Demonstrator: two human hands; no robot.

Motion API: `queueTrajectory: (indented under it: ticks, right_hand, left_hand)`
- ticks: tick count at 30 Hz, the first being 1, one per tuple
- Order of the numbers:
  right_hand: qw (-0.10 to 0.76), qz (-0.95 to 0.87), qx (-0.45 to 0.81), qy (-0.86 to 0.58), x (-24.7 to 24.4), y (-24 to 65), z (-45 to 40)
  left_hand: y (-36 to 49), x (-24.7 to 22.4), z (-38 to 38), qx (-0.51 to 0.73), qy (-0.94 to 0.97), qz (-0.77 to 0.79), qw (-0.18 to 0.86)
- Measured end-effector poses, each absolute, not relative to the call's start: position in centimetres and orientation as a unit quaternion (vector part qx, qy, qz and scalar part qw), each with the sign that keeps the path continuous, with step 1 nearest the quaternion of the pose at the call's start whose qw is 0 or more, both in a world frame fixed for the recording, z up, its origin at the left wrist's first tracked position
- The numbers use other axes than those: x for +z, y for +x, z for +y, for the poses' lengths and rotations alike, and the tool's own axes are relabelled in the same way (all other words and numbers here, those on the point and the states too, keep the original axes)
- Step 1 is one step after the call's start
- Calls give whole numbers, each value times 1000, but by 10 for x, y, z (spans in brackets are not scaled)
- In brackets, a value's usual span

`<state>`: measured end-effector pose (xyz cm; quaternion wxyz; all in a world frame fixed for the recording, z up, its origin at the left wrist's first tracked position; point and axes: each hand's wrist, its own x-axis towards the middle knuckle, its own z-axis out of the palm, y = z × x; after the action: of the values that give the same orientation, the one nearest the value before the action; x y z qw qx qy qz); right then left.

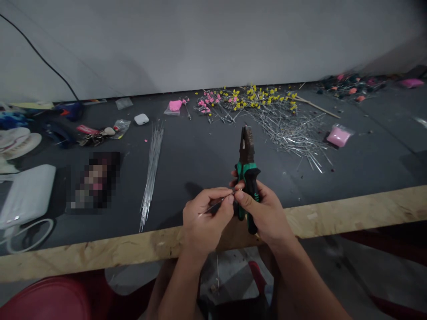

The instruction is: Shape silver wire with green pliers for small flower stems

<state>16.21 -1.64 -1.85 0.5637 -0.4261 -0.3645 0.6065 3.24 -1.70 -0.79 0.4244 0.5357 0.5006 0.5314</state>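
Near the table's front edge, my left hand (pixel 208 218) pinches a thin wire (pixel 213 206) between thumb and fingertips. My right hand (pixel 267 209) is wrapped round green-and-black pliers (pixel 247 171), whose dark jaws point away from me. The thumb and fingertip of that hand also meet the wire's end, close to the left fingertips. What sits at the wire's tip is too small to make out. To the left lies a bundle of straight silvery wires (pixel 152 173). Beyond the pliers, to the right, spreads a loose pile of cut wires (pixel 293 135).
Wires with yellow tips (pixel 256 95) and pink tips (pixel 207 101) lie along the wall. Pink clay packets (pixel 339 135) rest right and back. On the left are a white earbud case (pixel 141 119), keys (pixel 94 137) and a white power bank (pixel 28 191). A red stool (pixel 46 300) stands below.
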Motion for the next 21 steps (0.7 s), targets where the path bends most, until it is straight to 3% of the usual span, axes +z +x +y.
queueTrajectory:
  ticks: [5, 13, 17, 21]
  right_hand:
    - [561, -338, 648, -390, -15, 164, -17]
    - [569, -361, 617, -407, -17, 163, -18]
    - [587, -360, 601, -407, -17, 163, -19]
    - [585, -374, 588, -414, -17, 164, -19]
  left_hand:
    - [34, -8, -15, 552, 440, 463, 536]
    - [32, -3, -14, 529, 419, 440, 592]
    - [30, -2, -17, 518, 452, 429, 586]
    - [29, -4, -19, 508, 510, 466, 514]
